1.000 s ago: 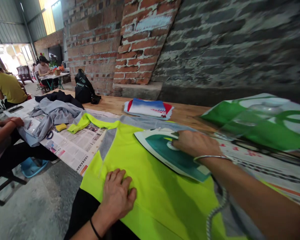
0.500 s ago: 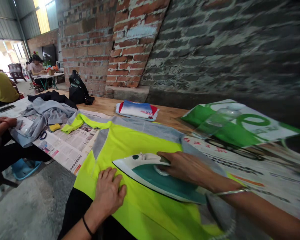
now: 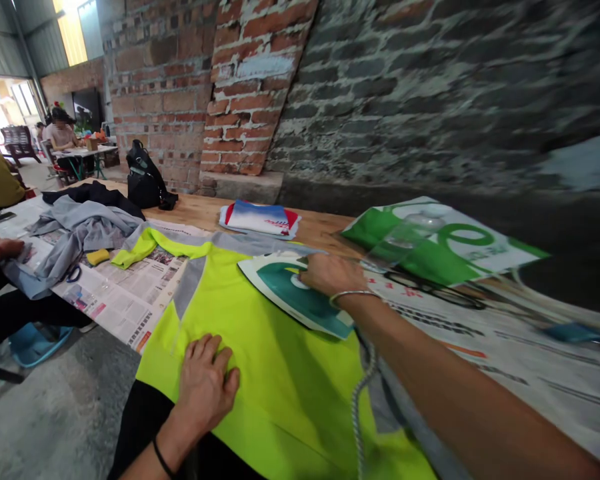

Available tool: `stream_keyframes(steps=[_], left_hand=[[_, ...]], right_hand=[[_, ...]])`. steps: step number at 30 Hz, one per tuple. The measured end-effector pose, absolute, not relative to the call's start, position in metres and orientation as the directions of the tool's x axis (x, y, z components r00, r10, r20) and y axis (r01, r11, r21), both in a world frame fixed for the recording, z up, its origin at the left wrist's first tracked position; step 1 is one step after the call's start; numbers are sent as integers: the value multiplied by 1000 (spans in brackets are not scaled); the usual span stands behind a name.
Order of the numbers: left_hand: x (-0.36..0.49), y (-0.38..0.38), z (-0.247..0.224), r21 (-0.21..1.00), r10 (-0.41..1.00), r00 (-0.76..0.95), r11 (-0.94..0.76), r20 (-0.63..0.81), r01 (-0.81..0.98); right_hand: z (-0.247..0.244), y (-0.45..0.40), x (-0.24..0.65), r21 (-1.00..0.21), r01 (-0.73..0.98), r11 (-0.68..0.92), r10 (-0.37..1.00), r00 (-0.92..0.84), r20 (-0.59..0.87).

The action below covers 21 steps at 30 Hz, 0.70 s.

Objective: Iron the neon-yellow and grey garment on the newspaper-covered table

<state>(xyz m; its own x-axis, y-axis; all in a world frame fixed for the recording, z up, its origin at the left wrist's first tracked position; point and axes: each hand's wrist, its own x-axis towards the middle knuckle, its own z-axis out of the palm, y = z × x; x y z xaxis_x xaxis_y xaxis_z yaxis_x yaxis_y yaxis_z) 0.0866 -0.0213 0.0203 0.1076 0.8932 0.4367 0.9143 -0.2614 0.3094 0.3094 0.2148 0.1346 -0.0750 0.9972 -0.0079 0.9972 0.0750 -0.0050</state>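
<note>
A neon yellow and grey long-sleeved top lies spread over the newspaper-covered table, its near edge by my dark-clothed lap. My right hand is wrapped round the handle of a white and green clothes iron, which rests on the upper part of the top. The iron's braided cord trails down towards me. Lower left, my left hand lies on the yellow cloth with its fingers stretched out and holds nothing.
Folded white, red and blue cloth lies behind the top. A green and white bag and eyeglasses are at right. Left are a grey garment, yellow sponge-like block, scissors, black bag and another person's hands.
My right hand has moved the iron away from me, up the top towards its far grey band. My left hand stays on the same area of cloth. The view has shifted slightly right.
</note>
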Motion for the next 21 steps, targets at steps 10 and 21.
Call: stream_keyframes(steps=[10, 21], left_hand=[[88, -22, 20, 326, 889, 104, -269, 446, 906], [87, -23, 18, 320, 884, 100, -268, 457, 909]], right_hand=[[138, 182, 310, 61, 932, 358, 926, -347, -147], [134, 144, 312, 44, 878, 477, 870, -464, -166]])
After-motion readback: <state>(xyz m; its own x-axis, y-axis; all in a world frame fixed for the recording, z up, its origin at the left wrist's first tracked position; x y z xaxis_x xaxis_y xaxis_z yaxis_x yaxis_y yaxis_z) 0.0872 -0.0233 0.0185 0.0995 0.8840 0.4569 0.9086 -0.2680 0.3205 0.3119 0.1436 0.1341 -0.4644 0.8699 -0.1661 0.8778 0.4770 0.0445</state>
